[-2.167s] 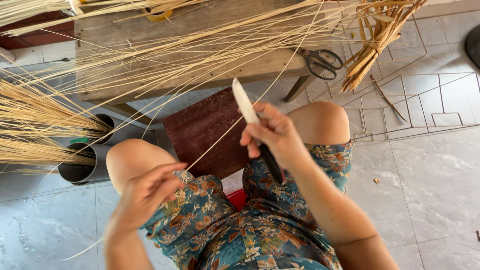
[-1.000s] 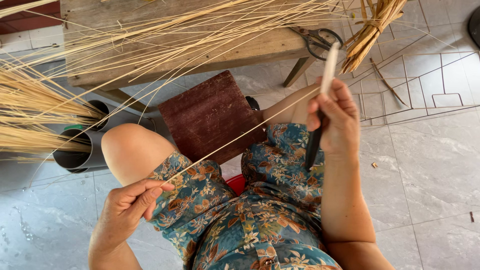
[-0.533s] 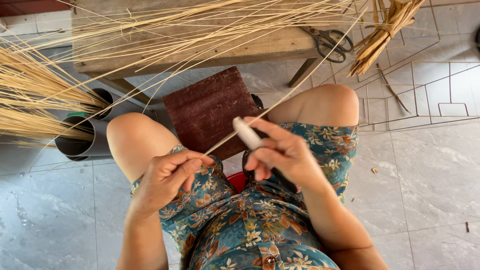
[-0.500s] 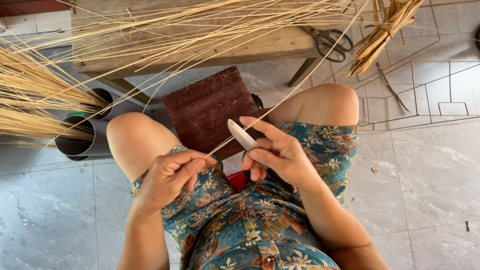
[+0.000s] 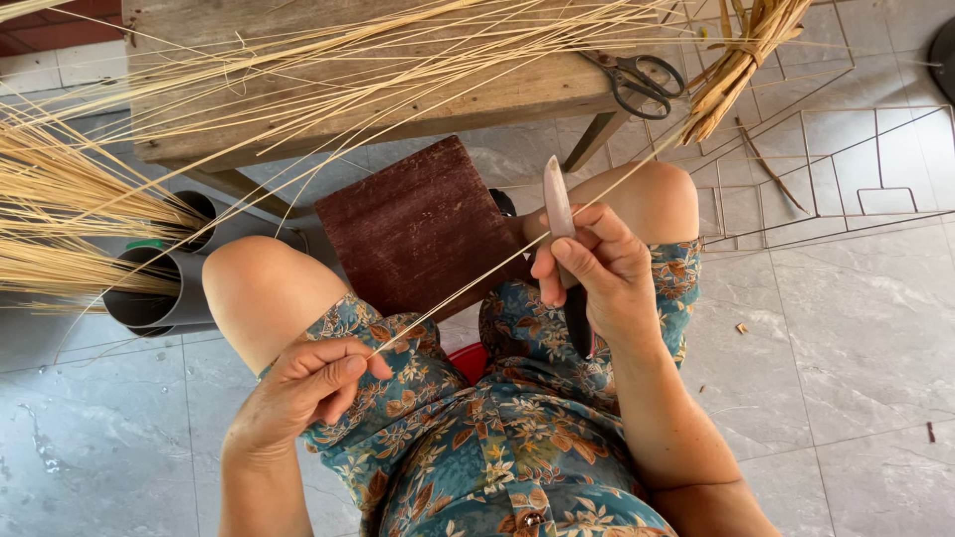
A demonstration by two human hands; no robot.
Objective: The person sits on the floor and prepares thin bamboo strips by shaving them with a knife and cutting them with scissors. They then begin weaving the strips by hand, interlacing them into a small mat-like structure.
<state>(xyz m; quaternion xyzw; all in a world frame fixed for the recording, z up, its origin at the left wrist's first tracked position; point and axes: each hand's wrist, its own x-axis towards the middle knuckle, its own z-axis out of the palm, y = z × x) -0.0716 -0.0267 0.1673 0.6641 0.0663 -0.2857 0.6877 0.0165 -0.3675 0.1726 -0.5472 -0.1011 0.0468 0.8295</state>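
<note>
My right hand [image 5: 595, 270] grips a knife [image 5: 558, 207] by its dark handle, blade pointing up and away over my right knee. A thin pale bamboo strip [image 5: 468, 291] runs diagonally from my left hand [image 5: 303, 383] up past the blade toward the upper right. My left hand pinches the strip's near end above my left thigh. The strip crosses a dark red-brown board [image 5: 418, 227] that rests between my knees. I sit in a floral dress.
A low wooden bench [image 5: 338, 85] ahead carries many long bamboo strips and black scissors [image 5: 635, 80]. Grey pipe sections [image 5: 159, 293] holding strip bundles stand at the left. A wire frame [image 5: 826, 169] and a strip bundle [image 5: 741, 60] lie at the right on grey tiles.
My right hand has slid the knife outward along the strip, from near my left hand toward my right knee. My left hand has drawn back toward my left thigh, still pinching the strip.
</note>
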